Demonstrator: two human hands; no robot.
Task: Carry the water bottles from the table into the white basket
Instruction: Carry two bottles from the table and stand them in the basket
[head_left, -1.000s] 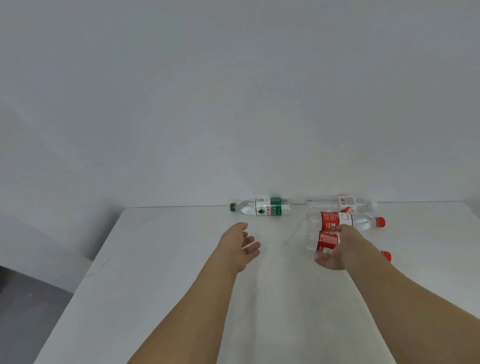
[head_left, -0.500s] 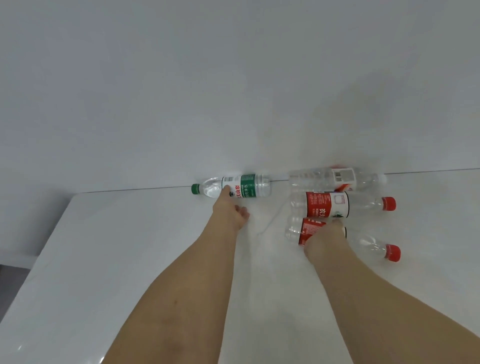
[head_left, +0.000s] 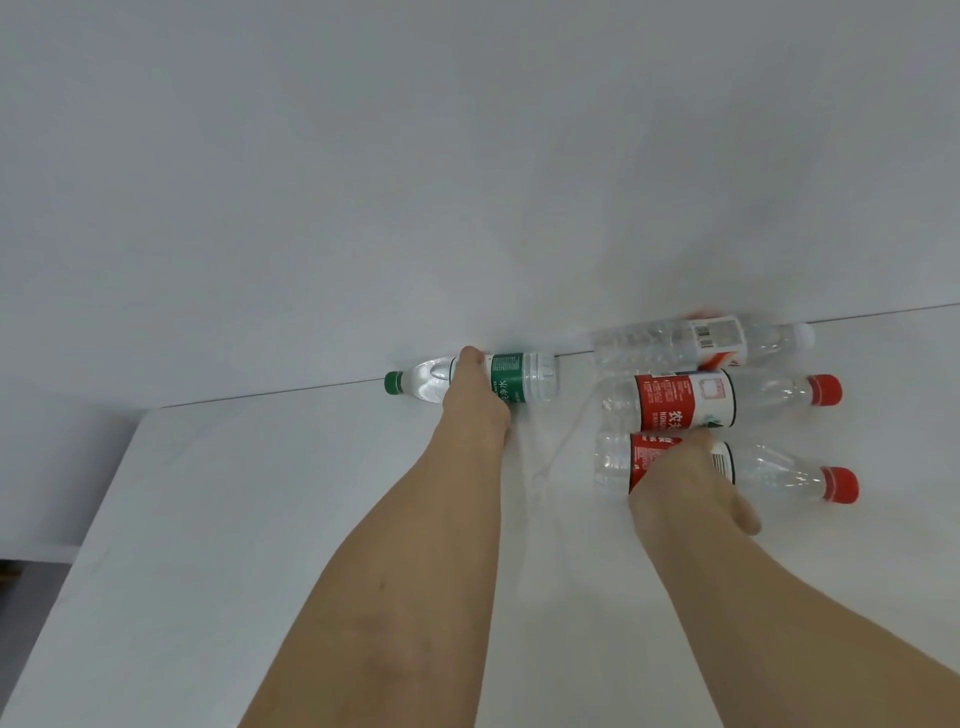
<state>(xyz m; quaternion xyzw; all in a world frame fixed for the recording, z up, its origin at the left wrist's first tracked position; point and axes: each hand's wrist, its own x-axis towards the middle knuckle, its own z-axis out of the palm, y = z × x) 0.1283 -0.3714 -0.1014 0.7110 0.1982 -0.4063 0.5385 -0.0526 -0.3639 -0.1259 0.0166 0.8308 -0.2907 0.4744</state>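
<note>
L hand now grasps clear green-label plastic bottle; R hand grips red-label plastic bottle beneath it. Both reaches done, lift next.

Bottle under the left hand: clear glossy plastic, green label. Bottle under the right hand: same plastic, red label. Table: smooth white, slight sheen. Wall: matt.

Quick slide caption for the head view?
Left hand grips green-capped bottle; right hand grips nearest red-capped bottle on white table.
</note>
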